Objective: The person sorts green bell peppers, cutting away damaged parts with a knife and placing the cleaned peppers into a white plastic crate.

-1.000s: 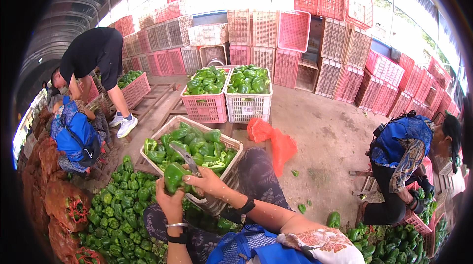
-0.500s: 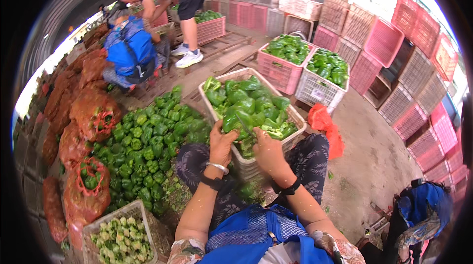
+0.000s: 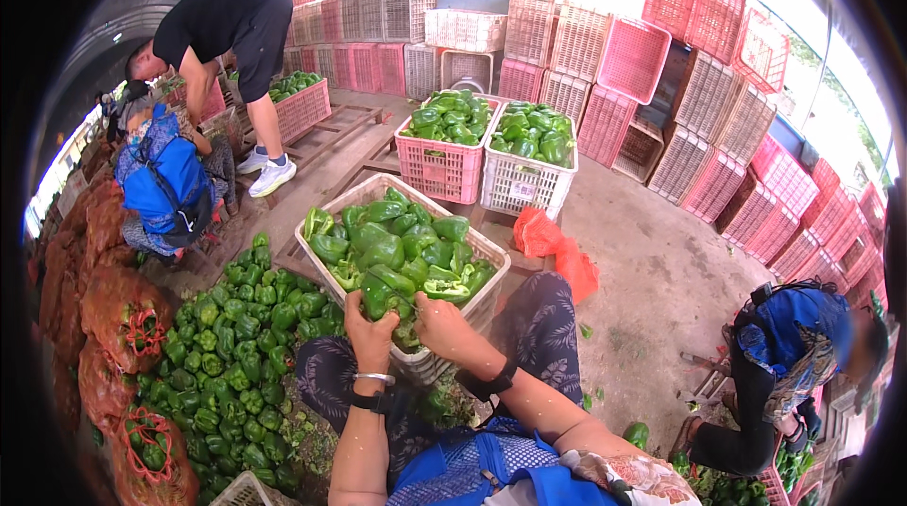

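My left hand (image 3: 370, 331) is closed around a green bell pepper (image 3: 383, 291), holding it over the near side of a pale crate (image 3: 316, 240). Against the pepper's right side, my right hand (image 3: 442, 328) is closed with its knuckles up. It grips a knife, whose blade showed half a second ago and is now hidden. Heaped in the crate are whole green bell peppers (image 3: 416, 240) and a cut-open pepper (image 3: 444, 287). The crate stands between my knees.
Loose peppers (image 3: 236, 355) are piled at left beside red mesh sacks (image 3: 123, 312). Ahead stand a pink crate (image 3: 439, 166) and a white crate (image 3: 524, 180) of peppers, near a red bag (image 3: 557, 256). Co-workers bend at far left and right. Stacked crates (image 3: 699, 109) line the back.
The view has swung right, so the scene sits further left and more of the right-hand co-worker shows. My hands have come closer together on the pepper; the knife blade is out of sight.
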`<state>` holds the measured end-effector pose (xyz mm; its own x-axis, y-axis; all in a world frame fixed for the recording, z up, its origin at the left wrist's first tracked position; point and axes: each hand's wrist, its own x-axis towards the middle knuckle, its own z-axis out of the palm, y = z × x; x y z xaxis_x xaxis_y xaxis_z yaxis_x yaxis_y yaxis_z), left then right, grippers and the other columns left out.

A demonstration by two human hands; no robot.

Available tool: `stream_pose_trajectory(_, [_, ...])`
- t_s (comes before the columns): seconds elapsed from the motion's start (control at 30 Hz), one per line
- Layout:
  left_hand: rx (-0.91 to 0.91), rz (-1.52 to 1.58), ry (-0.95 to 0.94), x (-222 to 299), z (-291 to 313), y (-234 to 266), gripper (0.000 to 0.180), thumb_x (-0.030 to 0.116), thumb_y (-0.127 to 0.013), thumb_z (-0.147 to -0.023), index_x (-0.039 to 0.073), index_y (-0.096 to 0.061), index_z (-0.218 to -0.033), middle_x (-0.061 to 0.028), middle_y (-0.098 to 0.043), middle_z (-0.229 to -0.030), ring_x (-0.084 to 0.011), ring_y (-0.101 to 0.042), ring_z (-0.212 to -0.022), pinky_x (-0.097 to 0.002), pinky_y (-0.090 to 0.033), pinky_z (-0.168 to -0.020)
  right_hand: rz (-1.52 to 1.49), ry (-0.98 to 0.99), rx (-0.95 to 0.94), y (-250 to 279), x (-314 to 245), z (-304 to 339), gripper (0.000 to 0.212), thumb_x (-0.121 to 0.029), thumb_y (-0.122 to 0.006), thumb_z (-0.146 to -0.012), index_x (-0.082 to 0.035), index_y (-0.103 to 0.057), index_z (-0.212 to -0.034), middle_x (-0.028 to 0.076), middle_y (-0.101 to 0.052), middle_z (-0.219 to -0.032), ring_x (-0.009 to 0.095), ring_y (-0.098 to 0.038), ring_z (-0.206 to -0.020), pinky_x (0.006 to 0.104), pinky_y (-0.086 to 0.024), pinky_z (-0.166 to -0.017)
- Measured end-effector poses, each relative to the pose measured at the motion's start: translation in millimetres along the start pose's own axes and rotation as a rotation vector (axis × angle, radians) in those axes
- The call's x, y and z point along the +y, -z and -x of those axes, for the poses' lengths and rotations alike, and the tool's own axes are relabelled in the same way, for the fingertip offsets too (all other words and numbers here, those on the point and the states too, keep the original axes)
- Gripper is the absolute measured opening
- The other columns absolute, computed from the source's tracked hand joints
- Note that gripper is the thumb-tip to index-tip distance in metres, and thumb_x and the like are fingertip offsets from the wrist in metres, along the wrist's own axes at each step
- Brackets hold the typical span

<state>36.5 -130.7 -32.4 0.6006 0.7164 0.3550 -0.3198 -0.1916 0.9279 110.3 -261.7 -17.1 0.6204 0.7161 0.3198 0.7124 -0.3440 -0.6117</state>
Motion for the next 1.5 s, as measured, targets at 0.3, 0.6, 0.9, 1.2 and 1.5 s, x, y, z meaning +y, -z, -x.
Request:
stream_pose_trajectory(0.3, [-0.092, 0.566, 0.34, 21, 5, 5, 0.032, -0.001, -0.062, -0.07, -0.002, -0.056, -0.102, -0.0054, -0.061, -0.09, -0.0171, -0.06, -0.074, -0.0276, -0.051, -0.066, 0.182, 0.147, 0.106, -19, 15, -7, 0.036, -0.008, -0.055, -0.075, 0.002, -0.046, -0.108, 0.021, -0.06, -0.084, 0.039, -0.061, -0.073, 0.0469, -0.048, -0.062])
stream_pose_trajectory(0.6, [-0.114, 0.781, 0.435, 13, 10, 16, 0.02, 0.004, -0.061, -0.076, -0.001, -0.058, -0.095, -0.0086, -0.063, -0.085, -0.0226, -0.063, -0.071, -0.0341, -0.054, -0.057, 0.377, 0.306, 0.07, -15, 28, -25, 0.028, -0.013, -0.056, -0.077, -0.002, -0.046, -0.101, 0.016, -0.06, -0.087, 0.033, -0.063, -0.07, 0.043, -0.049, -0.057])
stream_pose_trajectory(0.9, [-0.186, 0.92, 0.598, -12, 5, 17, 0.008, 0.008, -0.064, -0.077, 0.002, -0.064, -0.082, -0.0084, -0.066, -0.088, -0.0249, -0.062, -0.074, -0.0402, -0.052, -0.071, 0.464, 0.307, 0.007, 7, 48, -37, 0.026, -0.014, -0.054, -0.079, -0.003, -0.049, -0.102, 0.016, -0.062, -0.09, 0.034, -0.063, -0.069, 0.0437, -0.05, -0.057])
stream_pose_trajectory(1.2, [-0.153, 0.822, 0.423, -11, -6, 16, 0.008, 0.008, -0.062, -0.08, 0.002, -0.062, -0.084, -0.011, -0.065, -0.088, -0.0265, -0.062, -0.074, -0.0388, -0.054, -0.067, 0.565, 0.025, -0.013, 50, 109, -35, 0.018, -0.016, -0.06, -0.077, -0.003, -0.054, -0.09, 0.017, -0.064, -0.077, 0.034, -0.065, -0.07, 0.0422, -0.05, -0.062])
stream_pose_trajectory(1.5, [-0.116, 0.775, 0.542, -20, 4, -5, 0.038, 0.007, -0.062, -0.087, 0.003, -0.045, -0.12, -0.0078, -0.061, -0.09, -0.0195, -0.063, -0.078, -0.04, -0.055, -0.067, -0.28, 0.328, 0.032, 13, 30, -29, 0.047, -0.018, -0.075, -0.072, 0.002, -0.06, -0.111, 0.02, -0.062, -0.104, 0.032, -0.061, -0.096, 0.0371, -0.048, -0.082])
